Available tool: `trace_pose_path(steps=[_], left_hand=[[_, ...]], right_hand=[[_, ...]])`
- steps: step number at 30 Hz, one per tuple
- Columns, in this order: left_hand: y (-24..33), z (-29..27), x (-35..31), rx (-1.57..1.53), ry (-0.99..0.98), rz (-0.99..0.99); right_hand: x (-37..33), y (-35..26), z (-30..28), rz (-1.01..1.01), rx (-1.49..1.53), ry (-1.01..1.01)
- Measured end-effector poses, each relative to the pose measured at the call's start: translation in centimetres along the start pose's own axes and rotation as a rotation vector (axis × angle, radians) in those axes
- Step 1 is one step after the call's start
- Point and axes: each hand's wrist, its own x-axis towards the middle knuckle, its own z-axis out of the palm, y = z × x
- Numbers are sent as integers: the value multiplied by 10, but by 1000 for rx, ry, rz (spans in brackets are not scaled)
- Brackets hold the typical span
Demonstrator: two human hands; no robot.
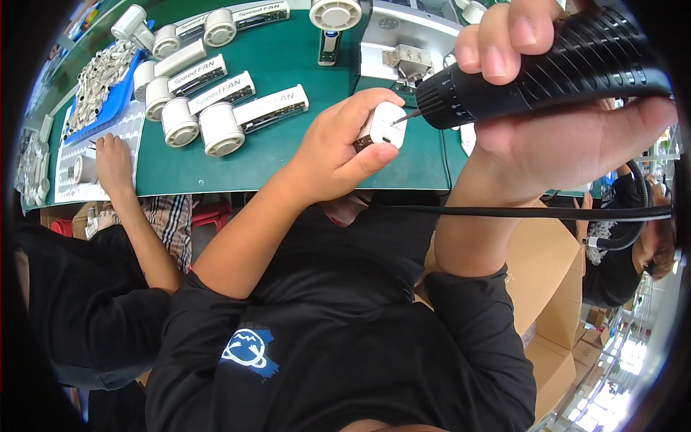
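My left hand (332,150) is closed round a white handheld fan (396,135), fingers on one side and thumb on the other. Its rounded-square end, with a small dark slot, faces the screwdriver; most of its body is hidden in my grip. In my right hand (568,147) is a thick black electric screwdriver (497,97) with a ribbed grip, held nearly level. The thin bit points left and meets the fan's white end face. Left of my left hand, several white handheld fans (272,108) with round heads lie on the green table (288,169).
A silver metal fixture (410,61) stands behind my hands, beside another round fan head (335,13). Far left, a blue tray (115,90) holds many small parts, near a co-worker's hand (114,165). A black cable (561,212) crosses my right forearm. Cardboard boxes (543,288) stand at lower right.
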Motion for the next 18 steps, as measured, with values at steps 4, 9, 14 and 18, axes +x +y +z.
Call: trace_pose_path(steps=[4, 9, 14, 18], left_hand=[[3, -3, -3, 10, 21, -3], [5, -3, -1, -6, -6, -43], [3, -5, 3, -8, -39, -34], [0, -8, 5, 58, -2, 28]], right_hand=[[-4, 5, -1, 3, -5, 28], [42, 7, -22, -2, -16, 64], [-7, -2, -33, 2, -22, 101], [-6, 3, -23, 5, -18, 119]])
